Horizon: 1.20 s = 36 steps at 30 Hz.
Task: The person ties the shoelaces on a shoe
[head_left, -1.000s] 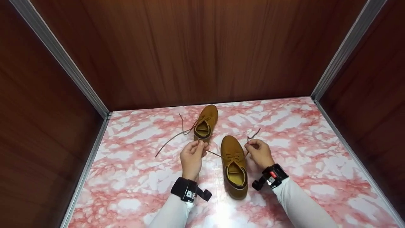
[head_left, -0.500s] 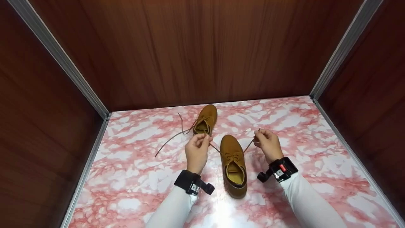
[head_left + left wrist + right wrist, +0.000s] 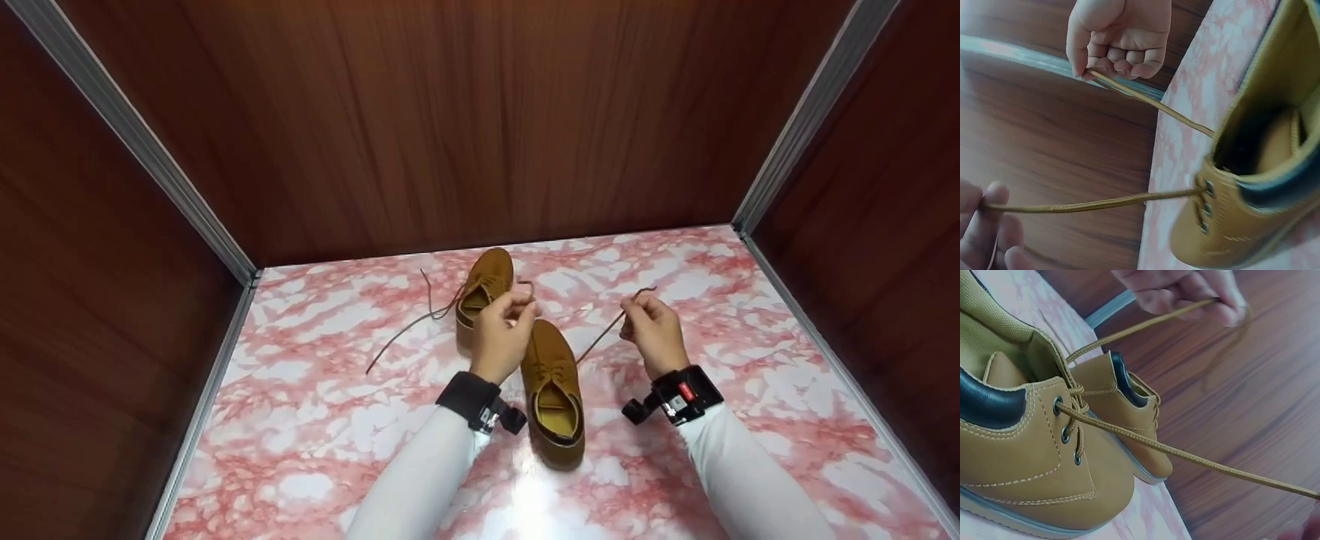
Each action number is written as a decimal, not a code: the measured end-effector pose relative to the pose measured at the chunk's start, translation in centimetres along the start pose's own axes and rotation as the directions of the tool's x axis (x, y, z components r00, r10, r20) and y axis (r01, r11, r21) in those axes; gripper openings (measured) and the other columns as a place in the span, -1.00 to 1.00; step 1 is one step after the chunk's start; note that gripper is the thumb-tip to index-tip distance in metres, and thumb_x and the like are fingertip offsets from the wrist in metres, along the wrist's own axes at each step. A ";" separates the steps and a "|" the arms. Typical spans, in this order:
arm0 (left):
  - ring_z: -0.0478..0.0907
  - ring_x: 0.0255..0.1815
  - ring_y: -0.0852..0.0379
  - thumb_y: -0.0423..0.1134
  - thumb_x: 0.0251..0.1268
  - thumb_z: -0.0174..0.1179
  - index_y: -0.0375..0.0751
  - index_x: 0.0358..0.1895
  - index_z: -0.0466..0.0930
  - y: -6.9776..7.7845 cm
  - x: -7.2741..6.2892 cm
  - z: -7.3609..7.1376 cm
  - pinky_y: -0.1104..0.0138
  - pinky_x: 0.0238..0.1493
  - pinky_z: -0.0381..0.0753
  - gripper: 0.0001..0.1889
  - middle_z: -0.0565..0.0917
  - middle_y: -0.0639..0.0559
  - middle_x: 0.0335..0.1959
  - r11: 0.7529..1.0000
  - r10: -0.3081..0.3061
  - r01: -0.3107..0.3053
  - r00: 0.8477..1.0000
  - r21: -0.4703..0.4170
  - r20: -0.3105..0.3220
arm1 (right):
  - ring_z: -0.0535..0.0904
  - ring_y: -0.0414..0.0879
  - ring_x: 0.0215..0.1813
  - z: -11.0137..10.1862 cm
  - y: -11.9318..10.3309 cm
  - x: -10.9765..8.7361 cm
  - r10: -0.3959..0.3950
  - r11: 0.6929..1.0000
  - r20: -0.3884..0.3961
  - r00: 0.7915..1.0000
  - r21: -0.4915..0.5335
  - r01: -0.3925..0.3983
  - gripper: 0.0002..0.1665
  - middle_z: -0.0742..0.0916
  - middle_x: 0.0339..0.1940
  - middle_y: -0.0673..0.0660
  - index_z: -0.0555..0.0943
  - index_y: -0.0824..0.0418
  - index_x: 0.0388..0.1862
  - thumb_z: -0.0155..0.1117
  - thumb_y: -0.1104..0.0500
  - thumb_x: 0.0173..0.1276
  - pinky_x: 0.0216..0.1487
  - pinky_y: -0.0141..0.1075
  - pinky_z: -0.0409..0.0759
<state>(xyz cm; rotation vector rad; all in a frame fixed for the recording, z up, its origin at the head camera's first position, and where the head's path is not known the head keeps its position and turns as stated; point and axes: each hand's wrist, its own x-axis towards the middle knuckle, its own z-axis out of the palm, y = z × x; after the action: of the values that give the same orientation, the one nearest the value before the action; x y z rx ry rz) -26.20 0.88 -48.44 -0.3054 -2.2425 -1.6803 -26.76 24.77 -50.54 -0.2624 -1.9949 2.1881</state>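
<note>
A tan lace-up shoe [image 3: 551, 349] stands on the floor between my forearms, its toe pointing away. My left hand [image 3: 504, 330] is raised over the shoe's toe side and pinches one end of its shoelace [image 3: 1140, 326], whose tip curls past the fingers. Off to the right, my right hand [image 3: 655, 334] pinches the other shoelace end [image 3: 600, 341], which runs taut down to the shoe. In the left wrist view both lace ends rise apart from the top eyelets, the right hand [image 3: 1120, 39] at the top and the left hand [image 3: 988, 230] at lower left.
A second tan shoe [image 3: 491, 274] stands farther back on the left, partly behind my left hand. Its loose lace [image 3: 405, 330] trails left over the pink-and-white marbled floor [image 3: 300, 412]. Dark wood panels [image 3: 420, 120] with metal corner strips [image 3: 810, 120] enclose the back and sides.
My left hand has moved up and to the right, from beside the near shoe to over its toe. My right hand has moved up and right, drawing its lace end out longer.
</note>
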 end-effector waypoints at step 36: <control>0.60 -0.35 0.29 -0.15 0.29 0.41 -0.13 -0.23 0.72 -4.5 -0.5 0.1 0.45 -0.27 0.56 -0.85 0.70 0.18 -0.37 0.942 -0.308 0.329 0.774 0.064 0.553 | 0.55 -0.20 -0.45 1.2 -3.4 1.4 -0.099 0.869 0.277 0.956 -0.444 0.219 -0.66 0.61 -0.52 -0.15 0.68 0.37 -0.15 0.33 0.06 0.53 -0.37 -0.42 0.55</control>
<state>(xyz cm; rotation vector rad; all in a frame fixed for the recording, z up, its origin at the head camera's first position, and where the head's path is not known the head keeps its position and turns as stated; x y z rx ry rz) -27.40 -0.32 -52.65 -0.5030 -2.8222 -2.0069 -28.42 24.28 -47.10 0.1266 -2.5675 1.6722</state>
